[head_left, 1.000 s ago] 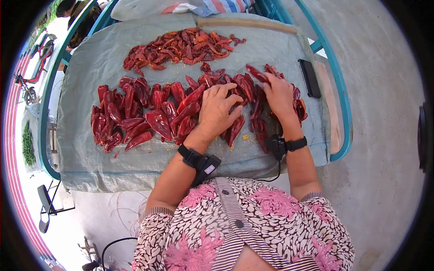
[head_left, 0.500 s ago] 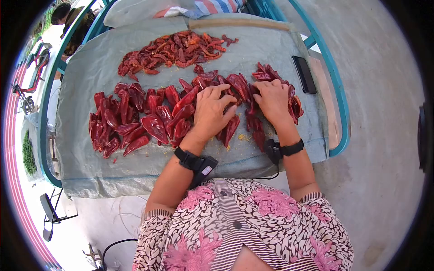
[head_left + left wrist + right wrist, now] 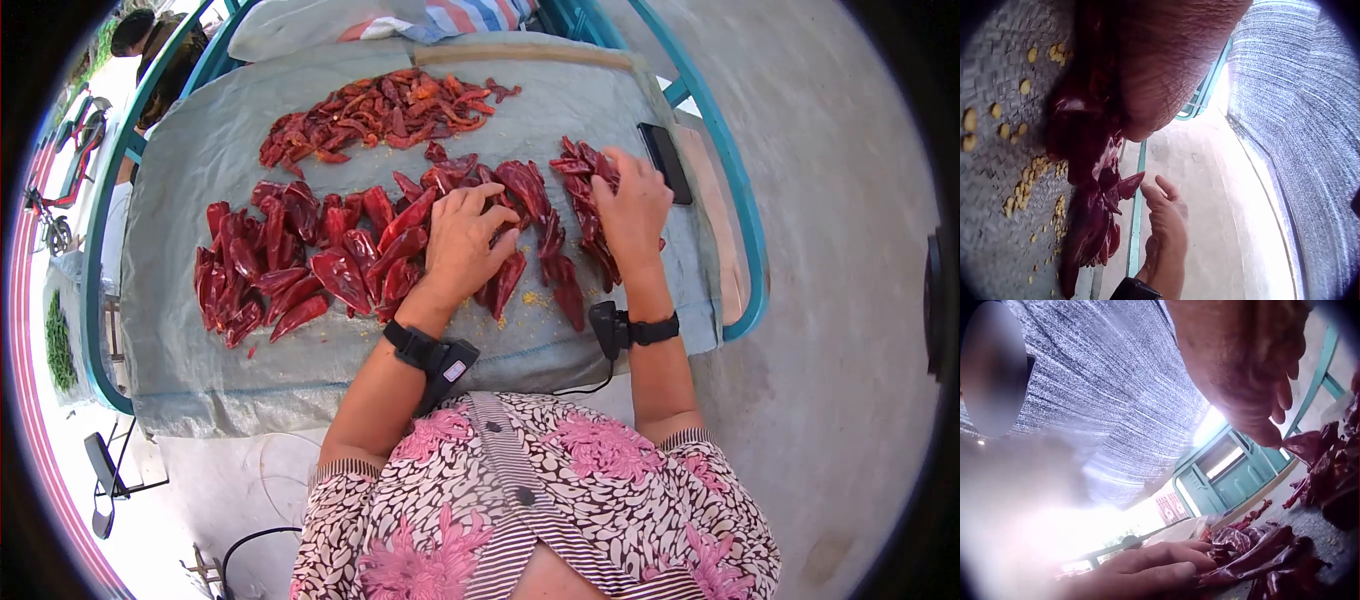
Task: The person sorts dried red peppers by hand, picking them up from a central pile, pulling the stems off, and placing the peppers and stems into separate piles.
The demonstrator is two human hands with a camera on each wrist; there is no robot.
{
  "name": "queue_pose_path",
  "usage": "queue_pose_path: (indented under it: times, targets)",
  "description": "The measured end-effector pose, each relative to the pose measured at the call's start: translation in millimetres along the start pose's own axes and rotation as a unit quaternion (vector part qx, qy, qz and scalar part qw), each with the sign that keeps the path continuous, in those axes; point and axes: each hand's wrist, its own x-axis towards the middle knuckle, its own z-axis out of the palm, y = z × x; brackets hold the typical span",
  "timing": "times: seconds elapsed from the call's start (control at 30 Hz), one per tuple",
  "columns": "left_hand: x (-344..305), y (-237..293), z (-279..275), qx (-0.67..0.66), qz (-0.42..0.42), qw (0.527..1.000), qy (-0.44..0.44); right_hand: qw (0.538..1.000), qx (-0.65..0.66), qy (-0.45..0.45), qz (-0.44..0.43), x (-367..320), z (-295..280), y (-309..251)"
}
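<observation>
Dried red peppers lie in a long heap across a grey-green woven sheet. My left hand rests on the heap, fingers spread and bent loosely over the peppers; its fingertips are partly hidden among them. My right hand is raised over a smaller cluster of red peppers at the right end, its fingers loose. In the right wrist view a pepper points up close to the right hand's fingertips. The left wrist view shows a gap between the right hand's palm and the cluster.
A pile of smaller, shrivelled peppers lies farther back. A black phone sits at the right, by the teal metal frame. Yellow seeds are scattered on the sheet. A striped bag lies at the far edge; a person is beyond the left side.
A second ago my right hand held a pepper up; it then lowered to the peppers and has since shifted right over the right cluster. The left hand has stayed on the heap.
</observation>
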Motion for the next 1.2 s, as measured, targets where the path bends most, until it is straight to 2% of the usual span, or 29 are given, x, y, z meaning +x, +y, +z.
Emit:
queue_pose_path:
  times: [0.1,0.23,0.33,0.43,0.57,0.67,0.7,0.8,0.83,0.93,1.07,1.17,1.2]
  targets:
    - [-1.1,-0.4,0.9,0.007,-0.001,1.0,-0.001,0.98,0.097,-0.17,-0.028,-11.2,13.7,-4.2]
    - [-0.6,-0.5,1.3,0.016,-0.003,1.0,-0.003,0.982,0.016,-0.17,-0.076,-28.0,43.4,-17.0]
    - [-0.4,-0.8,1.5,0.016,-0.003,1.0,-0.004,0.98,0.041,-0.185,-0.067,-28.2,50.3,-17.6]
    - [-0.9,-2.6,4.0,0.017,-0.004,1.0,0.002,0.975,0.094,-0.203,-0.006,-23.4,51.2,-16.7]
    - [-1.2,-4.0,3.4,0.011,0.001,1.0,0.001,0.977,0.128,-0.16,0.05,-10.9,29.7,-0.3]
    - [-1.1,-4.2,4.4,0.013,0.001,1.0,0.003,0.999,0.016,-0.051,0.004,-15.7,12.3,9.6]
    - [-1.4,-4.9,4.2,0.014,0.003,1.0,0.004,0.998,0.013,-0.053,0.002,-18.1,3.3,4.0]
    - [-2.3,-6.1,4.8,0.018,0.003,1.0,0.004,0.97,0.141,-0.15,-0.126,-33.6,9.9,7.8]
    - [-2.5,-6.1,5.3,0.02,0.002,1.0,0.004,0.963,0.132,-0.157,-0.173,-43.8,4.5,1.5]
    - [-3.2,-6.3,5.6,0.019,-0.001,1.0,0.001,0.949,0.113,-0.198,-0.215,-56.7,12.3,-2.2]
    - [-3.7,-7.0,5.7,0.024,0.001,1.0,0.003,0.951,0.109,-0.211,-0.199,-51.2,7.7,2.2]
    - [-3.6,-7.2,6.3,0.025,0.003,1.0,0.004,0.948,0.158,-0.208,-0.183,-47.5,2.0,7.3]
    - [-3.5,-7.7,6.0,0.023,0.004,1.0,0.004,0.958,0.158,-0.183,-0.156,-43.5,1.0,9.1]
